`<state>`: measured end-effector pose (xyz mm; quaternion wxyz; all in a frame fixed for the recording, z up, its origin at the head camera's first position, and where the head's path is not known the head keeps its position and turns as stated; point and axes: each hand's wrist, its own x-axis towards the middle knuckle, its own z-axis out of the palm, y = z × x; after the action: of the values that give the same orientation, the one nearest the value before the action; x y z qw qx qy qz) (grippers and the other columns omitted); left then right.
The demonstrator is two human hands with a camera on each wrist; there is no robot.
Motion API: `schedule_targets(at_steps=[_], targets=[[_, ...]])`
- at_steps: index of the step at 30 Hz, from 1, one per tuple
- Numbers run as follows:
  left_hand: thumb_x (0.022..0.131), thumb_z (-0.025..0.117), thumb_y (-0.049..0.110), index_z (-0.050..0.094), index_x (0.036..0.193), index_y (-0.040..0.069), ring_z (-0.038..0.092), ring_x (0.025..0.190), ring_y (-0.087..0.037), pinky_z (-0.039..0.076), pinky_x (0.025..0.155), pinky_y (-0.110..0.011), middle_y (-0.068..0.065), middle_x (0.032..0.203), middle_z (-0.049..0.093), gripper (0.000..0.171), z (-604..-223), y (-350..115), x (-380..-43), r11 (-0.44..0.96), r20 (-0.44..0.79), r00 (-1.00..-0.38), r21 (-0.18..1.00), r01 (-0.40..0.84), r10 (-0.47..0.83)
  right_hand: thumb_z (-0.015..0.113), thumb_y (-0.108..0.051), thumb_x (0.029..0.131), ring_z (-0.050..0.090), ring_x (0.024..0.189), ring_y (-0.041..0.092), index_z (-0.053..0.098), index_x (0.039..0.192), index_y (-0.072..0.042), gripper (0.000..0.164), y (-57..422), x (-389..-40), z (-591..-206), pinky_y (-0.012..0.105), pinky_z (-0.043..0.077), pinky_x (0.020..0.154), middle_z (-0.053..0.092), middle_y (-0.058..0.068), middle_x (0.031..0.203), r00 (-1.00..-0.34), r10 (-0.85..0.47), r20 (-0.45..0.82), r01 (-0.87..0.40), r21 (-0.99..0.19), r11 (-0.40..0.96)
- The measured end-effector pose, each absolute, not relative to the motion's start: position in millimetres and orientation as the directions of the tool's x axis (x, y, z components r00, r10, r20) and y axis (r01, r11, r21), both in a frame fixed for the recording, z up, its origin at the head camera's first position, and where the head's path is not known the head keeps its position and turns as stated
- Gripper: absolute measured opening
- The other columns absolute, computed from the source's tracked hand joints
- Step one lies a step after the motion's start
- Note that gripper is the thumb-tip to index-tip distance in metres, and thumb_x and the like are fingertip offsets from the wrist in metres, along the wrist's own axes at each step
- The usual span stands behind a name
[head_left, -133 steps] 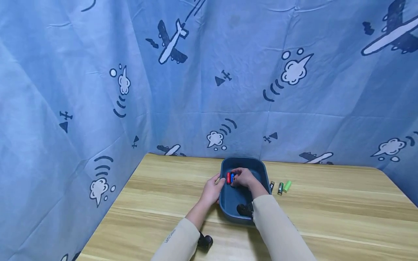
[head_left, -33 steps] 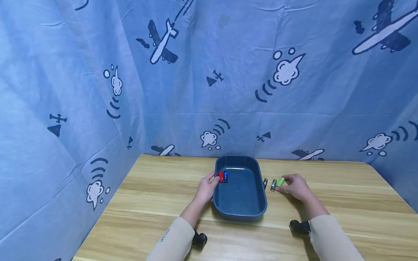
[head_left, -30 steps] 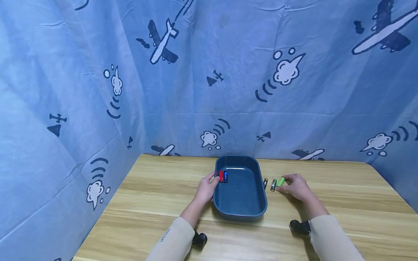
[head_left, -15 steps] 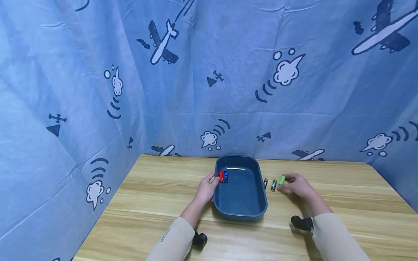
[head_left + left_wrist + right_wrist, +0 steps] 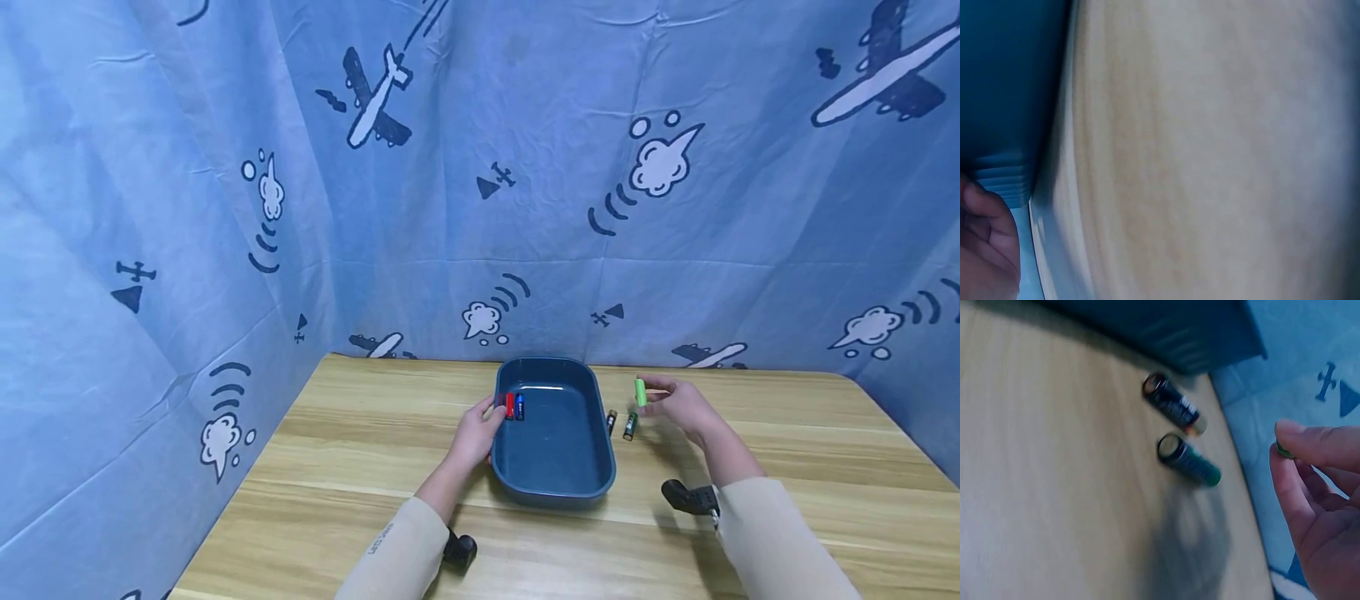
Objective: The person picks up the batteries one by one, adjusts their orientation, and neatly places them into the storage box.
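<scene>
My right hand [image 5: 678, 403] pinches a light green battery [image 5: 641, 392] between thumb and fingertips, raised above the table to the right of a dark blue bin [image 5: 552, 492]. In the right wrist view only a sliver of that battery [image 5: 1284, 450] shows between the fingers. With its thumb over the rim, my left hand [image 5: 472, 437] grips the bin's left wall; its other fingers are mostly hidden in the head view. Inside, along the left wall, lie a red battery [image 5: 510, 406] and a blue battery [image 5: 520, 407].
On the table [image 5: 360, 467], right of the bin, lie a black battery [image 5: 1174, 404] with a copper-coloured end and a dark green battery [image 5: 1189, 460]. A blue printed curtain [image 5: 420, 208] hangs behind and to the left. Both wrists carry black cameras.
Over the last second my right hand has lifted the light green battery off the table. Earlier it was inside the bin at the blue battery. My left hand stays on the wall.
</scene>
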<state>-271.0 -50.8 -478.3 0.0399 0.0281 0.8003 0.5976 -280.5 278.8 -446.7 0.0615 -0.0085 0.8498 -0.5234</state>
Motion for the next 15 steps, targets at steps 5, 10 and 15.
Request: schedule_targets(at_steps=[5,10,15], targets=[[0.097,0.049,0.03,0.045,0.138,0.012,0.05,0.037,-0.014,0.041,0.034,-0.022,-0.013,0.067,0.061,0.046,-479,-51,-271,0.289,-0.03,-0.995,0.957,0.0,0.097,0.068,0.001,0.079,0.041,0.121,0.041,0.03,0.14,0.007,0.072,271,-283,-437,0.049,0.035,0.101,0.034,0.031,0.137,-0.993,-0.083,-0.089,0.048,-0.913,0.404],[0.096,0.049,0.03,0.045,0.139,0.014,0.048,0.036,-0.014,0.041,0.034,-0.022,-0.013,0.069,0.061,0.045,-480,-51,-272,0.293,-0.046,-0.994,0.956,-0.015,0.098,0.069,0.0,0.079,0.041,0.121,0.041,0.03,0.14,0.007,0.073,264,-286,-431,0.05,0.034,0.101,0.035,0.031,0.137,-0.993,-0.087,-0.085,0.046,-0.923,0.382],[0.096,0.05,0.03,0.045,0.138,0.013,0.052,0.039,-0.015,0.042,0.036,-0.022,-0.012,0.077,0.064,0.045,-481,-51,-273,0.291,-0.041,-0.995,0.957,-0.012,0.094,0.068,0.0,0.08,0.043,0.119,0.039,0.03,0.141,0.007,0.072,258,-287,-425,0.048,0.036,0.101,0.036,0.031,0.136,-0.99,-0.113,-0.082,0.037,-0.934,0.355]])
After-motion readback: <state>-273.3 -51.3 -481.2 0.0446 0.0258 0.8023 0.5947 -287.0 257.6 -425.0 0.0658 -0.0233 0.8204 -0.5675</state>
